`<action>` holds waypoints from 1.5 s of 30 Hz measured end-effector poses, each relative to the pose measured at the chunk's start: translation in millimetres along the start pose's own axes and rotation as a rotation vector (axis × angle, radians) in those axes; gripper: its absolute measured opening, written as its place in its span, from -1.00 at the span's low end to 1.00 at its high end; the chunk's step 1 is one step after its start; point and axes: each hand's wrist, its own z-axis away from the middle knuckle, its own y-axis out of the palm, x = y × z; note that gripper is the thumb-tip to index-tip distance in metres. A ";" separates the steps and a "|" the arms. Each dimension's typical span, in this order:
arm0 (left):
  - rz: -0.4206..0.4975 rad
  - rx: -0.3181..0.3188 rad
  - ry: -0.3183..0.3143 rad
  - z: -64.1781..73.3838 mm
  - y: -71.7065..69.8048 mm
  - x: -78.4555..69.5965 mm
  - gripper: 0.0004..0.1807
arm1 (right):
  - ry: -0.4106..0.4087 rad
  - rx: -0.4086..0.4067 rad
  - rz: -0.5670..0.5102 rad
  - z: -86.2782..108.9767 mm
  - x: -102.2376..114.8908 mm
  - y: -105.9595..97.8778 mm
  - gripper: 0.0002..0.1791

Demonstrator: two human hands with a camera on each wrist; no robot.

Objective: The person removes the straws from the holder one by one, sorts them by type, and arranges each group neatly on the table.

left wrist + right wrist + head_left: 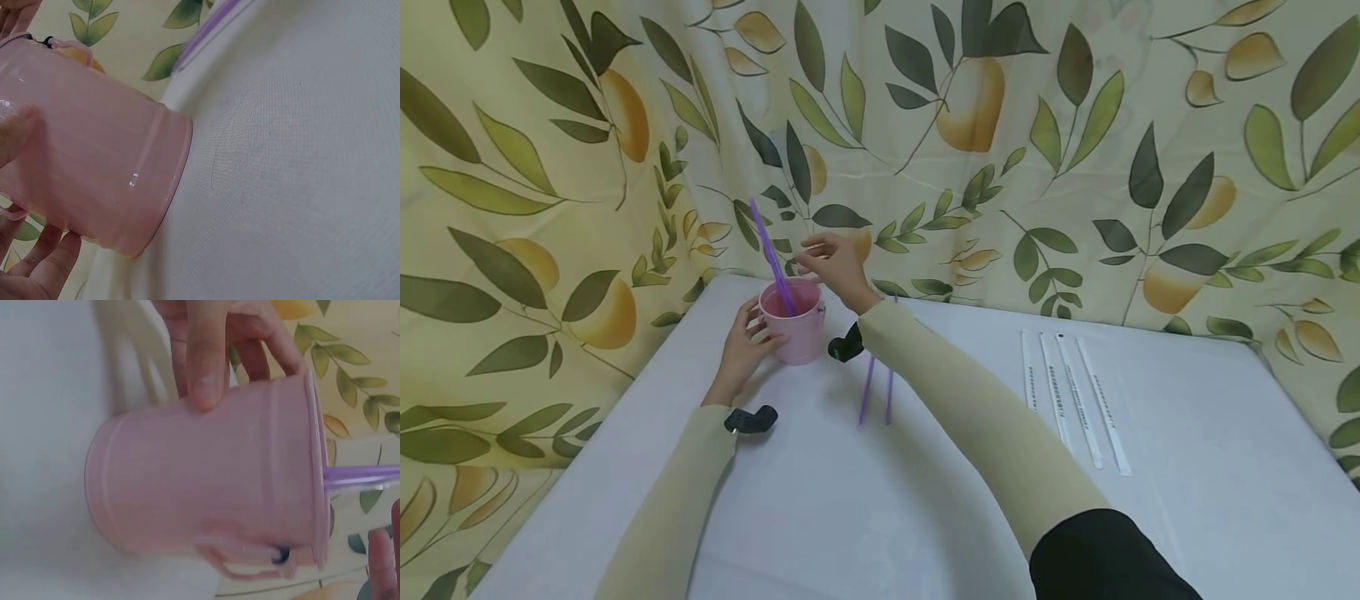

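A small pink bucket (801, 337) stands upright at the far left of the white table. My left hand (747, 350) grips its side, thumb in front and fingers round the outer side. Purple straws (772, 254) stand tilted in the bucket and rise above its rim; how many is hard to tell. Beside the rim, my right hand (835, 265) hovers with loosely bent fingers, apart from the straws and holding nothing I can see. In the right wrist view its fingertips (380, 562) show at the edge. Two more purple straws (867, 390) lie on the table, partly behind my right sleeve.
Several narrow white strips (1075, 400) with printed lettering lie side by side on the table (1210, 467), right of my right forearm. A curtain (1075, 208) with leaves and fruit hangs behind the table and along its left side.
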 end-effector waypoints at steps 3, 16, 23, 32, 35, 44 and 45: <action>0.005 0.006 -0.002 -0.7 1.2 -1.0 -0.07 | 0.020 0.004 0.019 0.5 1.3 7.6 -0.67; -0.014 0.011 -0.017 0.3 5.5 -4.5 -0.06 | 0.142 0.014 0.148 -2.9 -11.3 26.9 -0.66; -0.015 0.014 -0.022 -0.8 5.1 -2.1 -0.05 | 0.131 0.011 0.259 -2.9 -13.4 34.5 -0.67; 0.002 0.009 -0.002 -0.1 4.1 -0.3 -0.07 | 0.103 0.036 0.303 -5.0 -14.4 38.3 -0.66; 0.014 0.012 -0.004 0.5 3.1 -0.3 -0.07 | 0.088 0.099 0.367 -5.9 -13.9 40.0 -0.65; 0.031 0.033 -0.041 11.5 -0.1 -17.9 -0.08 | 0.085 0.224 0.398 -6.0 -13.0 44.8 -0.72; 0.027 0.035 -0.040 13.9 -0.5 -21.4 -0.08 | 0.078 0.238 0.389 -6.2 -14.1 45.5 -0.73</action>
